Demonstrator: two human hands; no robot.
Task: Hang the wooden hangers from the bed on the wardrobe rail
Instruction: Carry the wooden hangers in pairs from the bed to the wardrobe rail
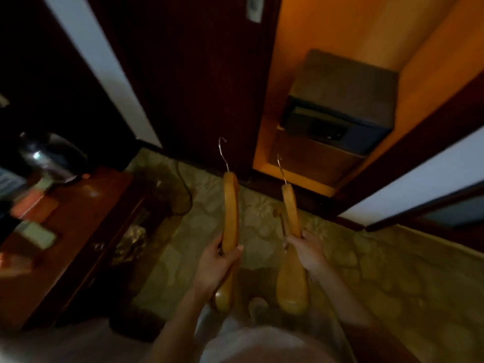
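My left hand (218, 260) grips a wooden hanger (230, 210) by its arm, metal hook pointing up and away from me. My right hand (306, 252) grips a second wooden hanger (290, 203) the same way, its hook toward the open wardrobe (340, 35). Both hangers are seen edge-on, side by side over the patterned carpet. The wardrobe's lit orange interior lies straight ahead. No rail or bed is in view.
A dark safe (340, 111) sits on a shelf inside the wardrobe. The dark wardrobe door (196, 74) stands left of the opening. At left a wooden desk (78, 218) carries a metal kettle (49, 155) and small items. Patterned carpet (392, 271) covers the floor.
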